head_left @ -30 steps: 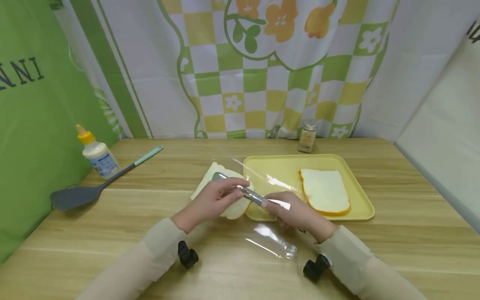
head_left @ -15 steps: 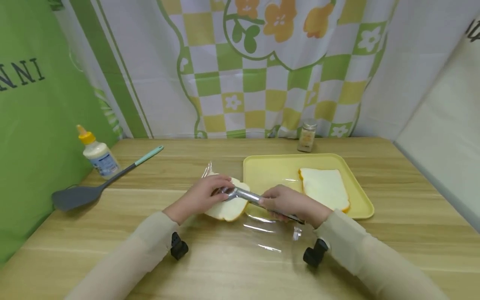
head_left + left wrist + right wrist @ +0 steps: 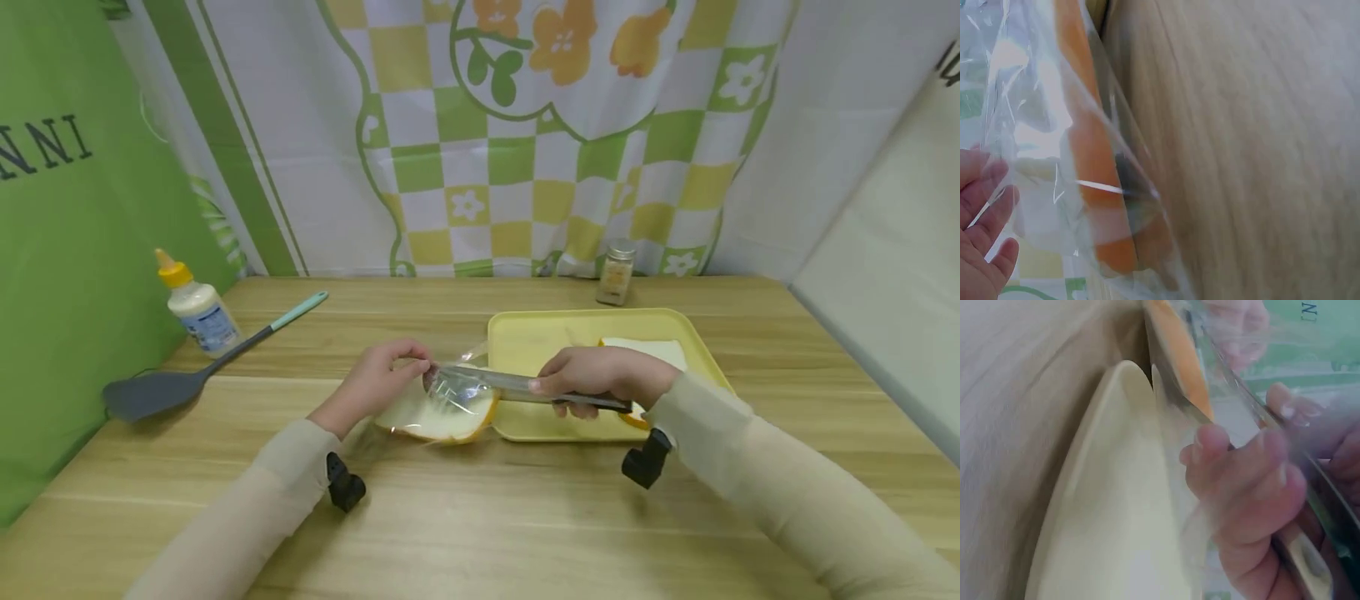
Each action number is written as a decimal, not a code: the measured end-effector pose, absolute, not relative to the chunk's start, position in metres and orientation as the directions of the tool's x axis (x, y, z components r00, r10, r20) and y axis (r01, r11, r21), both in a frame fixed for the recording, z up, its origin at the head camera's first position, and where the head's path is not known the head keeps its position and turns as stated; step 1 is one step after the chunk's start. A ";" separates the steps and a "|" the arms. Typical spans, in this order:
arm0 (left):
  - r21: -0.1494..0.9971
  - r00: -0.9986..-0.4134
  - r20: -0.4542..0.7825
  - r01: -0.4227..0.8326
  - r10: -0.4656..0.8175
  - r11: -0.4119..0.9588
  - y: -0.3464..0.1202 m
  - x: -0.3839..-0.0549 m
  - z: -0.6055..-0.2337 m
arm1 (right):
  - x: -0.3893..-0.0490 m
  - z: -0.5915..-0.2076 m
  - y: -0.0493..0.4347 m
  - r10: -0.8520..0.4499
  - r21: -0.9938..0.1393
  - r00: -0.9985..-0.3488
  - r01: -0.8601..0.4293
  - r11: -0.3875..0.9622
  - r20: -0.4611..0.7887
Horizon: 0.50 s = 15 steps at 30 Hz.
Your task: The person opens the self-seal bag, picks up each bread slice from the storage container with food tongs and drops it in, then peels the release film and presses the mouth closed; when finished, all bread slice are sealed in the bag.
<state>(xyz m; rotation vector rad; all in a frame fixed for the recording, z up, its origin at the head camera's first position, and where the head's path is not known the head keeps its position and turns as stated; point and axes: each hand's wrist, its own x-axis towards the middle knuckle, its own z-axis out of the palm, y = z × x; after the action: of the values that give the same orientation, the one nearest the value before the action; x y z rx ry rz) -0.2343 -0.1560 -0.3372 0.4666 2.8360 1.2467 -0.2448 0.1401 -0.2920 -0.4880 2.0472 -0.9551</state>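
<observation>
My right hand (image 3: 600, 375) grips metal tongs (image 3: 517, 383) with dark handle ends. Their head reaches left over a slice of bread (image 3: 468, 425), overlapped by a clear plastic bag (image 3: 457, 396). At the tongs' head, my left hand (image 3: 375, 383) pinches the bag between thumb and fingers. The left wrist view has the bread's orange crust (image 3: 1094, 169) showing through the shiny plastic. In the right wrist view, fingers (image 3: 1254, 494) wrap the tongs' arms close beside the tray's rim, with blurred plastic around them.
The yellow tray (image 3: 525, 329) bears another bread slice (image 3: 652, 350), partly hidden by my right hand. Behind it stands a spice jar (image 3: 615, 275). At left are a dark spatula (image 3: 161, 393) and a squeeze bottle (image 3: 202, 312). A patterned curtain (image 3: 555, 167) hangs behind the table.
The tongs have swung from slanting to nearly level. My left hand has drawn left, from the tongs' shaft to the bag. The plastic has shifted left, off the table front, to the bread.
</observation>
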 end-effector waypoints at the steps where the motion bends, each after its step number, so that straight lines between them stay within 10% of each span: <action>1: 0.730 -0.960 0.107 0.252 0.257 0.636 -0.158 -0.235 -0.338 | -0.244 -0.290 0.144 -0.617 -0.768 -0.598 -0.005 0.640 -0.511; 15: 0.742 -0.922 0.224 0.371 0.315 0.558 -0.152 -0.232 -0.348 | -0.225 -0.302 0.181 -0.612 -0.788 -0.671 -0.068 0.612 -0.419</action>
<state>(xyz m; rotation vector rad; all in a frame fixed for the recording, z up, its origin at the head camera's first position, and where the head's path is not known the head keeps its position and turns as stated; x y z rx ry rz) -0.2325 -0.1521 -0.3478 0.6244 2.8297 1.3730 -0.2252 0.1807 -0.3024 -0.5325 2.1420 -1.0084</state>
